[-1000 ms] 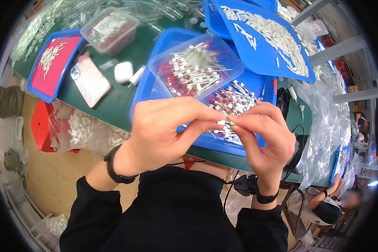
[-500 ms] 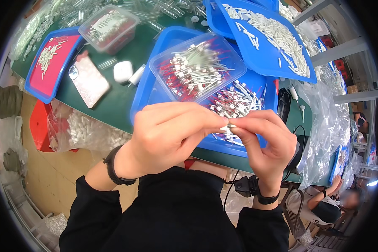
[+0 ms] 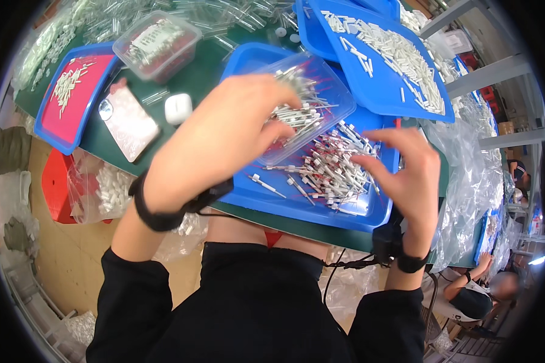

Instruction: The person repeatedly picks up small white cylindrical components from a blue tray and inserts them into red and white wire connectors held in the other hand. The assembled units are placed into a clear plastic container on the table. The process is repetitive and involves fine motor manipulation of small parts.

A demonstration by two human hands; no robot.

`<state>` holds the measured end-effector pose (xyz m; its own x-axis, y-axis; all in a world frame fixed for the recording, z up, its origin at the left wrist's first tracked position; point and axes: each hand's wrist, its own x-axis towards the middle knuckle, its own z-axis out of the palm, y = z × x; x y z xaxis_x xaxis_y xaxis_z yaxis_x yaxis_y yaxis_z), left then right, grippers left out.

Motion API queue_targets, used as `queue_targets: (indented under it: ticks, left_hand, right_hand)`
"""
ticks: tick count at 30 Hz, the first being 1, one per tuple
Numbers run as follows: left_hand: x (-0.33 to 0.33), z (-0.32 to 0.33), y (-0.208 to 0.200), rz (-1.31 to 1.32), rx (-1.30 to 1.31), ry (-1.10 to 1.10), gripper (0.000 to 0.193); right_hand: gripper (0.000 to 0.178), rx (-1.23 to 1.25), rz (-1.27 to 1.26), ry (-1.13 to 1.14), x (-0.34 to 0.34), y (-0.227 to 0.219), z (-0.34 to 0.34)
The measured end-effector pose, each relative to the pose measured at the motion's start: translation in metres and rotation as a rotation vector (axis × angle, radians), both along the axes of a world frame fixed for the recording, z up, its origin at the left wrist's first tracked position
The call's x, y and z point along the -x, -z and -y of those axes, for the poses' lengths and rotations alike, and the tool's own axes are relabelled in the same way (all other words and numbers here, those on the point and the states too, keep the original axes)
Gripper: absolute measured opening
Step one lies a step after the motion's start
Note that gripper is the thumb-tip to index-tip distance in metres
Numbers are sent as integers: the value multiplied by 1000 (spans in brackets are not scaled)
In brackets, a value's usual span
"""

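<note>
The left hand point(image 3: 239, 115) hung with parted fingers over the clear box point(image 3: 344, 107), the right hand point(image 3: 410, 166) wide by thin sticks point(image 3: 336, 175) piled in the blue tray point(image 3: 239, 190). A careless bump could have scattered them.

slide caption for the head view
Left hand over a clear box of thin pieces, right hand at the loose pile in a blue tray.

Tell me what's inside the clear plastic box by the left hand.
The clear plastic box holds many thin white pieces, with some red among them. The left hand covers its left part, so whatever lies behind there can't be seen.
</note>
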<state>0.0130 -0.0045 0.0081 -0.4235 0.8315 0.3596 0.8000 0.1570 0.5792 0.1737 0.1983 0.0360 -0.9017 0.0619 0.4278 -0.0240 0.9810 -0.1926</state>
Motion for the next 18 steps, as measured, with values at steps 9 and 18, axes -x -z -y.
queue_targets:
  ticks: [9, 18]
  left_hand:
    - [26, -47, 33, -292, 275, -90, 13]
    - [18, -38, 33, -433, 262, -175, 12]
  right_hand:
    - [22, 215, 139, 218, 104, 13, -94]
    - [17, 149, 114, 371, 104, 19, -80]
